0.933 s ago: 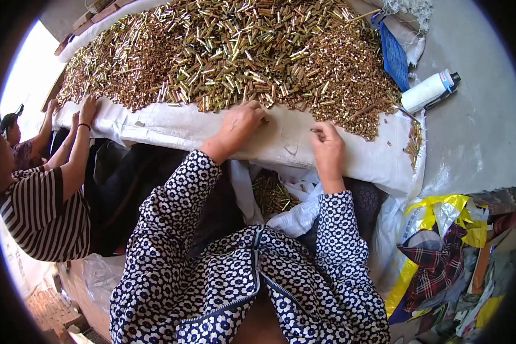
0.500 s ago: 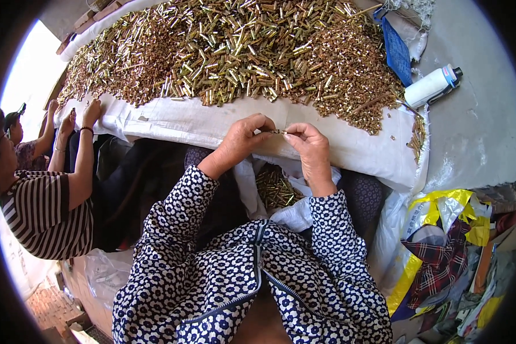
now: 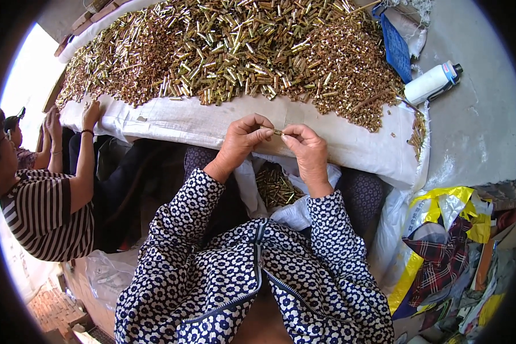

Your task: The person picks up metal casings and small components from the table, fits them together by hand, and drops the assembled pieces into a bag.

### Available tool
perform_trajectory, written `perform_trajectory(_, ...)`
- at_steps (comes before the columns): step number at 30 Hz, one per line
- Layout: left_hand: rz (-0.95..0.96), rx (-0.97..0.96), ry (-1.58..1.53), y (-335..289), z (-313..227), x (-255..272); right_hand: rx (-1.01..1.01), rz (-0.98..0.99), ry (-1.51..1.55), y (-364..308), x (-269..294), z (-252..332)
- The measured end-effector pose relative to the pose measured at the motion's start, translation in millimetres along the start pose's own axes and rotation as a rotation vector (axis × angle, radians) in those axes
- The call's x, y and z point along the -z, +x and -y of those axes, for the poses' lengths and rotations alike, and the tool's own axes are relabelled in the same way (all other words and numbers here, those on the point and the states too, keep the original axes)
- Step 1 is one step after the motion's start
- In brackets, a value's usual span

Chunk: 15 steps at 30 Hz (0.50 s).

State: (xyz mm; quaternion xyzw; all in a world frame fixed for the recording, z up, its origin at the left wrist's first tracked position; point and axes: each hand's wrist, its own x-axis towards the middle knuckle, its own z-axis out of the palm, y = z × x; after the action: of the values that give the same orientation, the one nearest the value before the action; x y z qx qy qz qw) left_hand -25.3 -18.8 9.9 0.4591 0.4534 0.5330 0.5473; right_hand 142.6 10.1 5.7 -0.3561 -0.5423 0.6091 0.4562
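Brass-coloured piece [image 3: 277, 132], short and slim, is found between the fingertips of both hands, over the near strip of a white cloth [image 3: 172, 123]. Left hand [image 3: 238, 146]: thumb and curled forefinger pinched on the left part of the piece, covering much of it. Right hand [image 3: 309, 153]: thumb and forefinger brought together at the opposite end. The two sets of fingertips stand just beside each other, a short length of metal showing between them. Whether this is one part or two cannot be told at this size.

Step in hand, as judged: two-handed fingertip work on a single item, most likely fitting or twisting at its right end. Next move, as judged, calls for a firm left pinch and a small, aligned turn or push from the right; with so little surface to grip, a slip is the chief hazard.

Position: the piece lies right of the left palm and left of the right palm, at the tips rather than deep in either hand. Beyond it on the cloth, apart from the fingers, lies a large heap of tube-like pieces [image 3: 241, 57], with a mound of smaller bits [image 3: 350, 74] to the right. Nearer the body, between the forearms, a white sack [image 3: 292, 215] holds more slim pieces [image 3: 276, 189]
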Motion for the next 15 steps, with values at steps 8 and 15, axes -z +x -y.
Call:
perform_trajectory(8,0.022,-0.471,0.906,10.3,15.2,-15.0,0.434,-0.044,-0.744,7.7,-0.7,-11.6)
perform_trajectory(15,0.186,-0.501,1.307,11.9,-8.2,-39.3,0.430,-0.268,-1.161,31.7,36.8,3.9)
